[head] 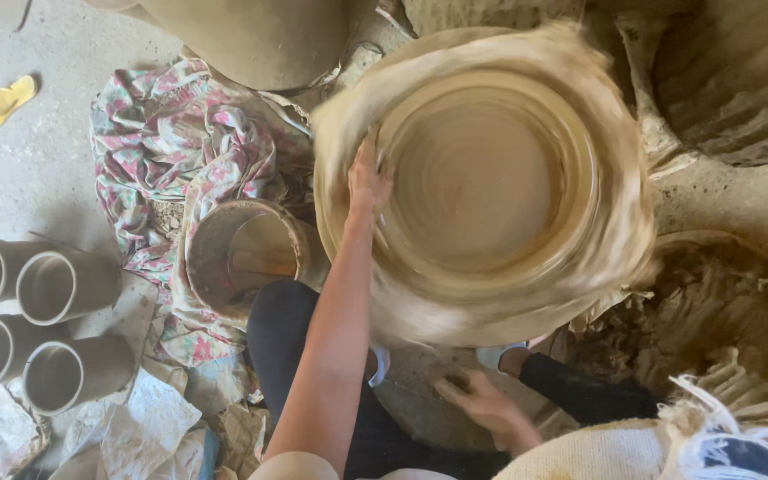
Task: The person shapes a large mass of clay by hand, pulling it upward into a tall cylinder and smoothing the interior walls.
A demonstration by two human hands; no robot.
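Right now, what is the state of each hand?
Left hand: open, flat on the spinning clay.
Right hand: open, holding nothing.

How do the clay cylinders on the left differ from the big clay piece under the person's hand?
The four clay cylinders are narrow, tall-walled and sharp in view, lying still on paper; the wide clay dish is broad, shallow and motion-blurred. The left hand touches the dish's rim, while no hand is near the cylinders; the right hand hangs below the dish. Both look like the same pale clay.
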